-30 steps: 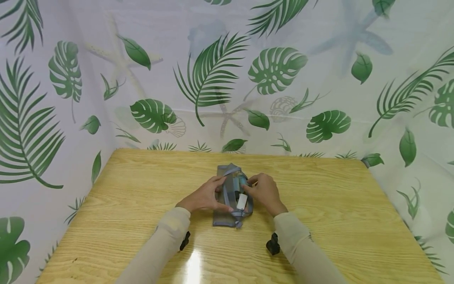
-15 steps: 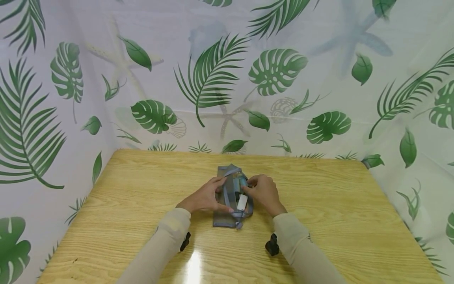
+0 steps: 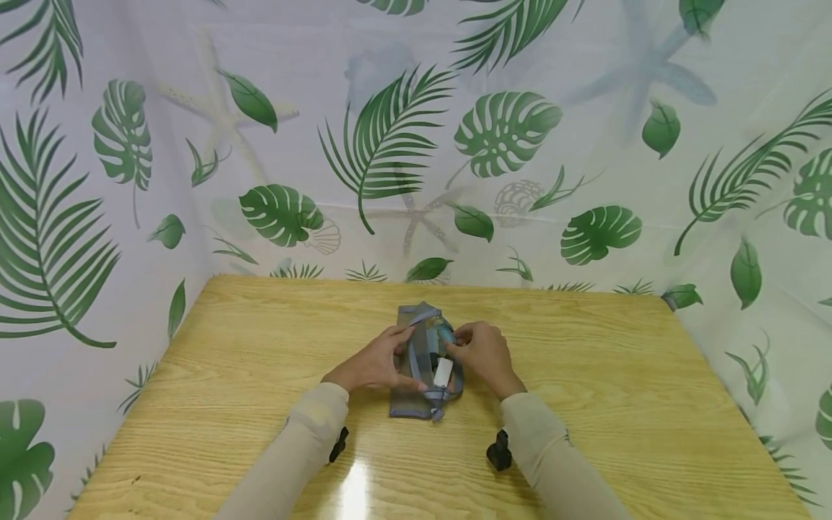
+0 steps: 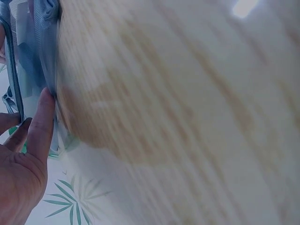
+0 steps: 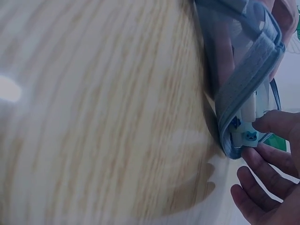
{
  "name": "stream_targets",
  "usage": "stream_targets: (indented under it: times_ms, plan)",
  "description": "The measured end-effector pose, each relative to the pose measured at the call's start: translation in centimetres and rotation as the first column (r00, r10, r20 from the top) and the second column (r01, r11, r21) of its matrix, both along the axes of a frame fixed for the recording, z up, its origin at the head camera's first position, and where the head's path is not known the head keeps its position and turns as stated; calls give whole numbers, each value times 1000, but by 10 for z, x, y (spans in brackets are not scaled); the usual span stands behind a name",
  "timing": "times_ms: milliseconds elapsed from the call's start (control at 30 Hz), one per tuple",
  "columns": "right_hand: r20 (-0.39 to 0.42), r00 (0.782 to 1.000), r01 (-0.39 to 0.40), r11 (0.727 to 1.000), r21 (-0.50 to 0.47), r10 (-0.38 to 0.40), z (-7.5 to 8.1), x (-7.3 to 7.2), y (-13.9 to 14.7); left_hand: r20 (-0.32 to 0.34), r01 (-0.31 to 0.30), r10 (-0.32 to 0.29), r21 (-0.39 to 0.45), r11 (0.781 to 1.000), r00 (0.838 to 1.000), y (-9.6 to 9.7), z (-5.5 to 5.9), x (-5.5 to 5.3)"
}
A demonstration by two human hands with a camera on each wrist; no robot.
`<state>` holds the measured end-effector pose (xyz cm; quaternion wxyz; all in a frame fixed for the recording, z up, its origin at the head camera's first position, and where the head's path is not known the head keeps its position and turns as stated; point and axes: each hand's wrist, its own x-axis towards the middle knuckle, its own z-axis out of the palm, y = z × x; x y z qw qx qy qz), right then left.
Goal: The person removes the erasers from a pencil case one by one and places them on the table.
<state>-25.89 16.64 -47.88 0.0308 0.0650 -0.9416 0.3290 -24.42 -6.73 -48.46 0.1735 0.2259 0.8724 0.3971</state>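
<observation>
A grey-blue mesh zip pouch (image 3: pixel 404 403) lies on the table with its mouth spread towards the right. My left hand (image 3: pixel 372 362) holds it by the left side, thumb near the close end and fingers farther up. At the mouth, my right hand (image 3: pixel 484 355) pinches a small pale-blue item with a cartoon print (image 5: pixel 251 136) between thumb and forefinger; the other fingers are loosely bent. Inside the pouch a white block (image 3: pixel 443 372) shows just below it. In the left wrist view, fingers (image 4: pixel 41 129) lie against the mesh. The pouch's deeper contents are partly hidden.
The wood-grain table (image 3: pixel 260 325) is backed by a leaf-print cloth (image 3: pixel 520 217) that also hangs at both sides. A black wrist mount (image 3: pixel 499 451) sits under the right forearm, and another (image 3: pixel 339 443) under the left.
Both hands keep almost the same places on the pouch. The right fingers shift very slightly at the pale-blue item.
</observation>
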Motion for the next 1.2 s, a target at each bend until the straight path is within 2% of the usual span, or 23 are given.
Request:
stream_targets:
  times_ms: [300, 633, 933, 1200]
  plan:
    - [19, 1000, 17, 1000, 23, -17, 0, 2, 3, 11, -3, 3, 0, 1000, 1000, 1, 2, 2]
    - [10, 1000, 18, 1000, -16, -18, 6, 5, 6, 17, 1, -1, 17, 1000, 1000, 3, 2, 0]
    - [-17, 1000, -27, 999, -42, 27, 8, 3, 16, 8, 4, -4, 2, 1000, 1000, 2, 2, -1]
    - [-10, 997, -71, 995, -65, 70, 11, 9, 28, -2, 3, -3, 9, 1000, 1000, 0, 0, 0]
